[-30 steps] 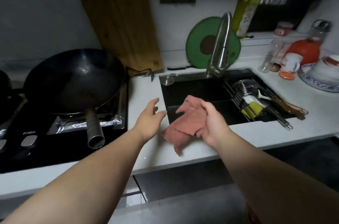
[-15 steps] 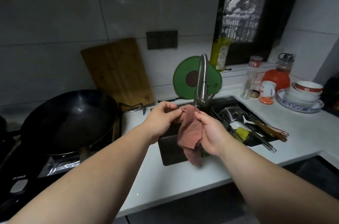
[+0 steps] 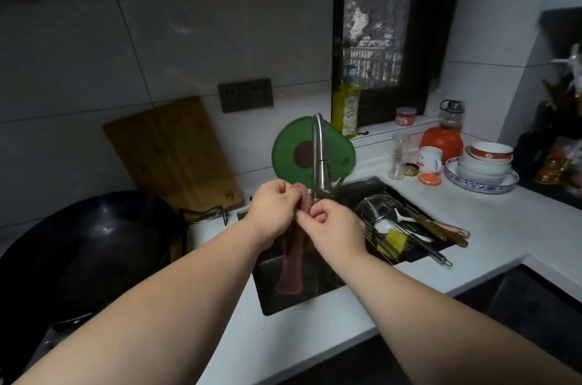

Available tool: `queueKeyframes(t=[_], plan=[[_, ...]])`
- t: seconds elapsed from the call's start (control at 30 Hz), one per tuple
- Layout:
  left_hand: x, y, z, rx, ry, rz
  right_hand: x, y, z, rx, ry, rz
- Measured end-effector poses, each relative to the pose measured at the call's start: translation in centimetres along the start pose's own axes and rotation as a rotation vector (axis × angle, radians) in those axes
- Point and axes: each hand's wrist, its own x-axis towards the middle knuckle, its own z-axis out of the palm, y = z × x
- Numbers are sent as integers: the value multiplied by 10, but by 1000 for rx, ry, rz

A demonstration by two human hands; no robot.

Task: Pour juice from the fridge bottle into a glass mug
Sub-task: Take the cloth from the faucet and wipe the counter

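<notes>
At the back edge of the sink (image 3: 283, 302), left hand (image 3: 273, 211) and right hand (image 3: 335, 228) each pinch the cloth (image 3: 291, 274) by its top — likely to hang it dripping by the faucet (image 3: 318, 148) — no juice bottle or glass mug recognisable.

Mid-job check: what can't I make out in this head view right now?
Fridge and juice bottle: not in the head view.
Glass mug: a clear glass vessel by the windowsill is too small and dim to identify.
Top of the cloth: covered by the left hand and right hand.
Outlet of the faucet: behind the hands; water flow unclear.
</notes>
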Motion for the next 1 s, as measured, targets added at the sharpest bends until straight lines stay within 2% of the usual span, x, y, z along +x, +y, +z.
queueKeyframes(t=[0.13, 0.27, 0.37, 0.47, 0.57, 0.7, 0.87, 1.0], plan=[[20, -1, 11, 138, 22, 68, 22, 16, 8, 213, -222, 108], [53, 4, 24, 194, 79, 120, 51, 38, 15, 97, -293, 80], [91, 16, 32, 235, 124, 153, 91, 53, 12, 67, -261, 118], [137, 30, 39, 268, 218, 171, 150, 70, -7, 34, -107, 130], [192, 49, 46, 271, 342, 157, 222, 78, -35, -90, 85, 4], [254, 66, 57, 278, 438, 131, 306, 66, -54, -150, 223, -198], [326, 69, 53, 415, 515, 86, 385, 57, -46, -249, 206, -284], [380, 51, 54, 659, 395, -148, 427, 58, -22, -309, 43, -239]])
